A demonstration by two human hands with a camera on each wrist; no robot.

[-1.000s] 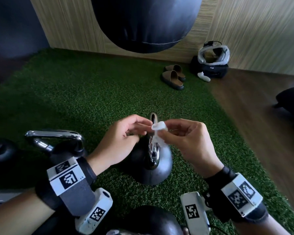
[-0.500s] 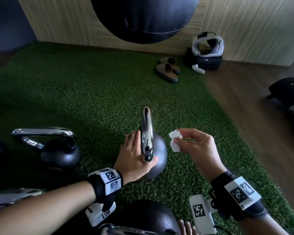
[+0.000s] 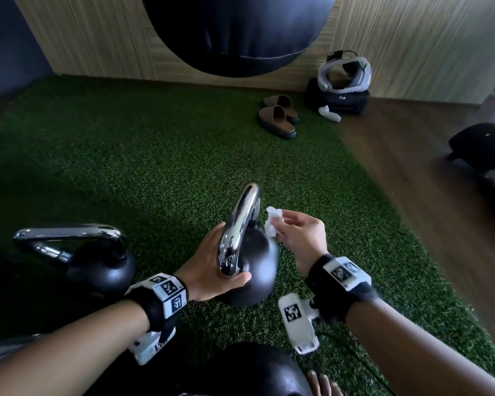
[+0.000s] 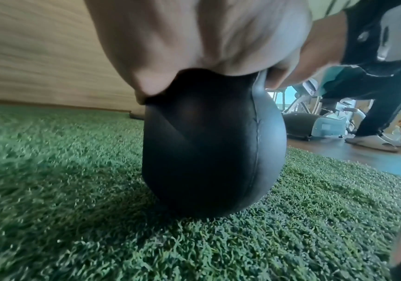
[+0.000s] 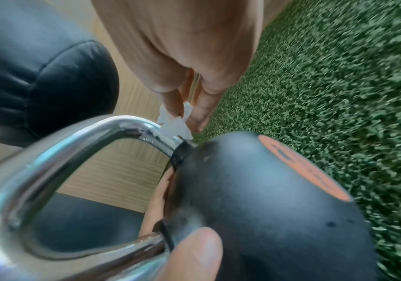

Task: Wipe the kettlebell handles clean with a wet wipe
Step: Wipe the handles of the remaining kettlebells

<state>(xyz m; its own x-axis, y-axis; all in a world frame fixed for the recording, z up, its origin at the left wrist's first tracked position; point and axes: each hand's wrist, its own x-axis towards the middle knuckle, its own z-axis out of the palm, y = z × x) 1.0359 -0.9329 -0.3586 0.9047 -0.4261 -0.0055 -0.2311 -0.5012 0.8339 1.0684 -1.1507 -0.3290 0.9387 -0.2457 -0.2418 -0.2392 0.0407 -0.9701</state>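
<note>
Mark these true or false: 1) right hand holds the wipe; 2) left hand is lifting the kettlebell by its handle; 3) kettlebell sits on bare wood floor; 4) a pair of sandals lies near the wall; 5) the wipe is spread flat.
1. True: the right hand pinches the wet wipe.
2. False: the left hand steadies the kettlebell at its body; the handle is free.
3. False: it rests on green turf.
4. True: sandals.
5. False: it is crumpled.
</note>
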